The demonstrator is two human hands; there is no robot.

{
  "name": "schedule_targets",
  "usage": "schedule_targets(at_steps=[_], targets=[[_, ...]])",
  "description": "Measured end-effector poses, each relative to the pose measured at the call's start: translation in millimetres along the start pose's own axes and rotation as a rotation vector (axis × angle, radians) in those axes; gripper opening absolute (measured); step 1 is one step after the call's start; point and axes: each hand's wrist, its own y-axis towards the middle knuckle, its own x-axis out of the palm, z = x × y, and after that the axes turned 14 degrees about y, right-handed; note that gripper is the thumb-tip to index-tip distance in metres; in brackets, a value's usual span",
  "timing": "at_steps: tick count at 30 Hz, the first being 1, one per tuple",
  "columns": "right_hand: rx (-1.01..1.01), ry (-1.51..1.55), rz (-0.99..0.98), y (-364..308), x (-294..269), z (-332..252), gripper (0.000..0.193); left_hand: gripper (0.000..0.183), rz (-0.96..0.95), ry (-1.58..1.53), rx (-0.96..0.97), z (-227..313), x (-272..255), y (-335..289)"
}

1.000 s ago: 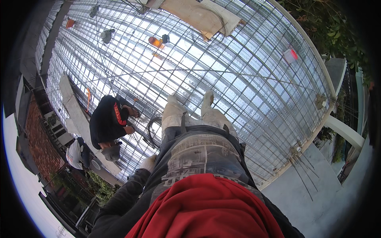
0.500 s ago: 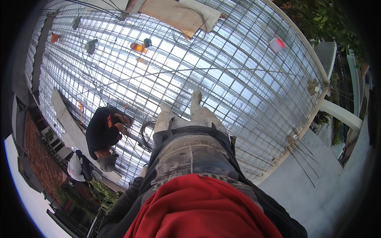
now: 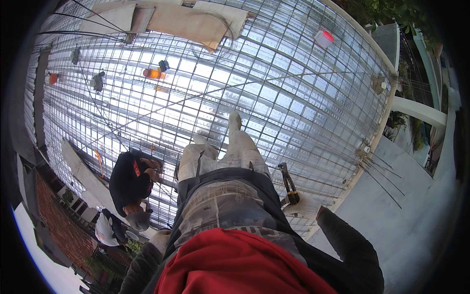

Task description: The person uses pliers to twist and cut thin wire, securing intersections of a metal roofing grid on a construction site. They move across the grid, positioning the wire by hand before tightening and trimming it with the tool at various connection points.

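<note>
My right hand, in a pale glove, is closed on the handles of a pair of pincers with dark metal arms and some yellow near the grip. It is out beside my right hip, over the steel mesh. By my left thigh, my left hand shows only in part, also in a pale glove. Its fingers are hidden, so I cannot tell what it holds. My pale-covered feet stand on the rebar mesh, which lies over shiny corrugated metal decking.
A crouching co-worker in dark clothes and a grey cap works at left; another person is behind. Boards, an orange container and a red-and-white bucket lie on the mesh. Rebar ends stick out past the right edge.
My right forearm and gloved hand have come into view at the right with the pincers. More of my left glove shows. The whole view has shifted slightly.
</note>
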Motion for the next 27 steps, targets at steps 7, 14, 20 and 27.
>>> schedule_targets(at_steps=[7,14,20,27], targets=[[-0.166,0.128,0.473,97,-33,-4,0.029,0.036,-0.093,0.005,0.003,-4,-51,-6],[-0.111,0.177,0.670,170,-16,66,0.029,0.045,-0.292,-0.687,0.105,-8,-208,10],[-0.033,0.196,0.700,243,-1,121,0.038,0.034,0.022,-0.943,0.948,143,-283,112],[-0.106,-0.117,0.746,343,5,71,0.062,0.046,0.241,-0.832,0.684,299,-229,296]])
